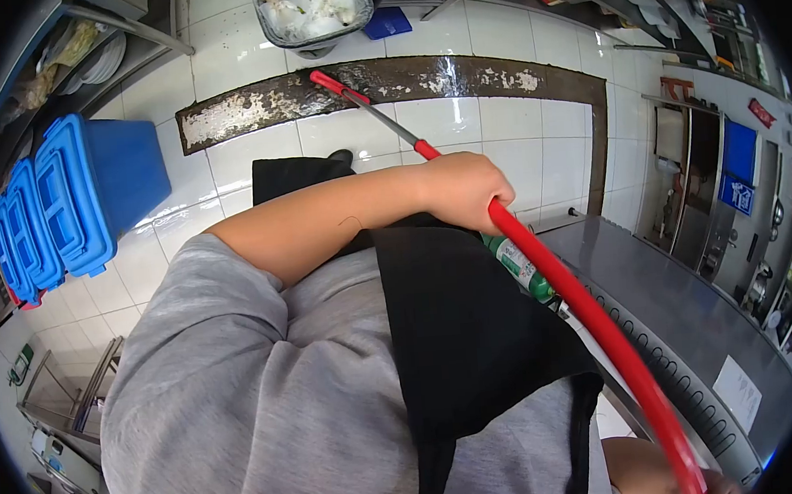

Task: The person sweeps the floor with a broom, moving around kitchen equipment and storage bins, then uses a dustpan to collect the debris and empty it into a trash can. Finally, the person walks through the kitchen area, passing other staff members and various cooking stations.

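My left hand [467, 190] is wrapped round the upper shaft of a long red pole [593, 311], my arm reaching across my chest. Low at the right edge, my right hand [720, 486] is closed about the near end of the same pole, partly cut off by the frame. Beyond my left hand the pole turns to grey metal and ends in a narrow red piece [339, 85]. That piece overlaps a dark, wet strip in the floor [267, 109] with pale, worn patches. A black apron [475, 333] hangs over my grey shirt.
A lined bin [312, 37] of whitish waste stands beyond the strip, beside a flat blue object [388, 23]. Blue lidded tubs [124, 170] are at the left. A steel counter [665, 292] runs along the right, near a green labelled cylinder [526, 270]. White floor tiles shine wet.
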`<state>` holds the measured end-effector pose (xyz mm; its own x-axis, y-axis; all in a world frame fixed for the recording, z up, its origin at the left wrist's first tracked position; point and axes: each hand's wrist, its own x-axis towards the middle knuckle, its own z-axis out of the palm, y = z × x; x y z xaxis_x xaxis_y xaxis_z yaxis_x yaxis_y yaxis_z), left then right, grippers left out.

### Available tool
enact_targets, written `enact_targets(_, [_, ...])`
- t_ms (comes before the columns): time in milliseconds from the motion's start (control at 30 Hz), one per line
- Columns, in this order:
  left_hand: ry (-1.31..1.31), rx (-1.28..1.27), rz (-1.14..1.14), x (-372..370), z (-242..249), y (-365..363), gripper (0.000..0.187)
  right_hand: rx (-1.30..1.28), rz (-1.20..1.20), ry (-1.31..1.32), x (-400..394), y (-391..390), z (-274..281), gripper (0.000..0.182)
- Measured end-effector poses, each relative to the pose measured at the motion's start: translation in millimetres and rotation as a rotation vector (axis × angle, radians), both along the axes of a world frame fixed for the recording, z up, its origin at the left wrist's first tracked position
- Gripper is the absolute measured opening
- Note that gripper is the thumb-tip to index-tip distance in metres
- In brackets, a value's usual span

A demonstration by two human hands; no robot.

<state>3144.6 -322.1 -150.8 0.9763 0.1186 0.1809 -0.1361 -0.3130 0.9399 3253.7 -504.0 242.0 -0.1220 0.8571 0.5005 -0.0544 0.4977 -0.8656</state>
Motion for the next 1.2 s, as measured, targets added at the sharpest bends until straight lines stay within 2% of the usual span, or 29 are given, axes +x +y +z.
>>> enact_targets(100, [0.150,0.115,-0.018,-20.3,4.0,-5.9,0.032,0.021,0.057,-0.013,2.9,-2.8,6.7,0.035])
enact_targets(167, [0.137,0.084,0.031,-36.3,-8.3,-11.4,0.034,0.045,0.064,0.030,4.9,-0.3,1.2,0.034])
enact_targets(233, [-0.059,0.094,0.316,-54.8,-18.6,-11.1,0.039,0.076,0.042,0.100,8.0,3.4,-17.8,0.034])
enact_targets(300, [0.092,0.124,0.427,-74.9,-33.8,-0.2,0.037,0.098,-0.033,0.184,11.5,9.1,-52.7,0.033])
enact_targets(400, [0.221,0.099,0.620,-95.4,-81.9,10.4,0.041,-0.211,-0.351,0.222,29.6,-3.1,-85.6,0.030])
enact_targets(433, [0.223,0.101,0.617,-92.3,-90.8,7.8,0.041,-0.247,-0.366,0.219,27.4,2.2,-101.0,0.030])
enact_targets(533, [0.155,0.073,0.694,-67.5,-103.3,-2.3,0.045,-0.206,-0.260,0.140,39.8,8.4,-94.6,0.032])
enact_targets(567, [0.113,0.077,0.682,-52.2,-107.2,-5.8,0.046,-0.164,-0.159,0.120,46.4,6.4,-87.0,0.032])
enact_targets(600, [0.091,0.091,0.656,-36.2,-102.1,-7.7,0.045,-0.120,-0.058,0.100,49.7,7.5,-80.3,0.033])
enact_targets(633, [0.094,0.023,0.629,-19.5,-103.4,-10.0,0.044,-0.121,-0.057,0.103,50.1,11.6,-74.0,0.033])
enact_targets(700, [0.098,-0.035,0.608,1.8,-92.9,-13.6,0.037,-0.147,-0.111,-0.070,49.5,20.7,-61.0,0.036])
enact_targets(800, [0.074,-0.042,0.602,6.8,-89.6,-22.1,0.030,-0.167,-0.106,-0.058,53.4,13.8,-50.9,0.038])
enact_targets(900, [-0.003,-0.060,0.565,6.6,-71.9,-28.9,0.040,-0.128,-0.087,-0.051,51.5,6.3,-39.3,0.039])
enact_targets(1000, [0.022,0.025,0.537,-6.6,-31.4,-26.1,0.040,-0.031,-0.063,-0.033,50.0,-5.4,-15.7,0.038])
enact_targets(1100, [0.018,0.104,0.553,-31.2,-12.7,-17.8,0.039,0.080,-0.062,0.142,57.8,-7.0,-21.0,0.035])
enact_targets(1200, [0.121,0.259,0.723,-76.5,-32.2,9.0,0.035,0.074,-0.116,0.339,61.2,9.1,-72.2,0.033])
